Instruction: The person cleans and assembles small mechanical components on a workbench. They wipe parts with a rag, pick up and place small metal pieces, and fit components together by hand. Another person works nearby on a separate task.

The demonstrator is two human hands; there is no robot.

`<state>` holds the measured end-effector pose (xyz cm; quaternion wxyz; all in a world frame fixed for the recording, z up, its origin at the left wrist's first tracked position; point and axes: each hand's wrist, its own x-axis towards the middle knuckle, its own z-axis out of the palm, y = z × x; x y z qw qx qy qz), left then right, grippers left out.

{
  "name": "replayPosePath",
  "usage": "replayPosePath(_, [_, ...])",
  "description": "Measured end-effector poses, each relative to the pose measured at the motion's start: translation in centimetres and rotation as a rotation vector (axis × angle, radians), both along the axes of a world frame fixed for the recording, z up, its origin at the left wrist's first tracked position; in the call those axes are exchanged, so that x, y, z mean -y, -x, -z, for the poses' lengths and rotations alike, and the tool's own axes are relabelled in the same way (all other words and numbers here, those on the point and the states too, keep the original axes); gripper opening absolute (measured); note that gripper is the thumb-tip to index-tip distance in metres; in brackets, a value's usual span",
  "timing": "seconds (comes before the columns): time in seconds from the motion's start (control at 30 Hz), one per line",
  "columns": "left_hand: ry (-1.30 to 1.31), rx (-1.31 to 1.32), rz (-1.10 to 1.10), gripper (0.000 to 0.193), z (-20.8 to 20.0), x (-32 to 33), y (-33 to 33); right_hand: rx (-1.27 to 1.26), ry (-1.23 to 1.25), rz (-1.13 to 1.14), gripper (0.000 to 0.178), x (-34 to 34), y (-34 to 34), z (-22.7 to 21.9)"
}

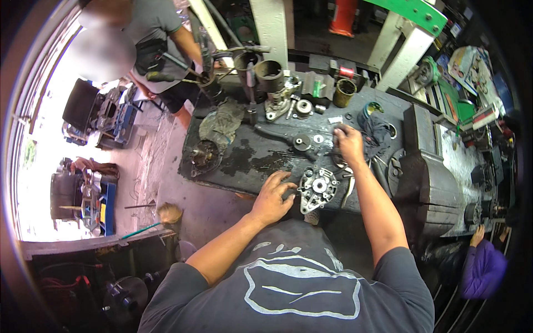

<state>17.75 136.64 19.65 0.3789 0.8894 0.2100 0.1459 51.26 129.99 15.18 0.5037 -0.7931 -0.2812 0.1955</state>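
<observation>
A cast alternator end housing with a round bearing seat in its middle lies at the front edge of the dark bench. My left hand is beside its left edge, fingers bent and apart, holding nothing. Farther up and to the right, my right hand reaches over the bench with its fingers curled together. What they hold, if anything, is hidden. Left of that hand lie a small washer and a round pulley-like part with a dark handle.
A big bench vise stands at the right. Behind are metal cups, a yellow can and a dark rag. A greasy cloth and round part lie left. A co-worker stands at far left, a purple sleeve at right.
</observation>
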Motion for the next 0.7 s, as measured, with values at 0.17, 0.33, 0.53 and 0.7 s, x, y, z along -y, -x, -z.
replayPosePath(0.17, [0.064, 0.063, -0.079, 0.029, 0.1, -0.9, 1.9, -0.102, -0.051, 0.006, 0.019, 5.9, 4.4, -4.2])
replayPosePath(0.33, [0.136, 0.030, -0.078, 0.029, 1.1, -0.9, 2.5, -0.511, 0.030, -0.063, 0.024, 10.4, 11.7, -6.0])
replayPosePath(0.53, [0.161, -0.046, 0.039, 0.031, 2.0, -0.1, 1.1, 0.309, 0.220, -0.427, 0.022, 9.1, 15.4, -6.6])
replayPosePath(0.7, [0.152, -0.086, 0.095, 0.033, 2.1, 0.5, -0.2, 0.626, 0.262, -0.519, 0.008, 8.3, 16.4, -5.5])
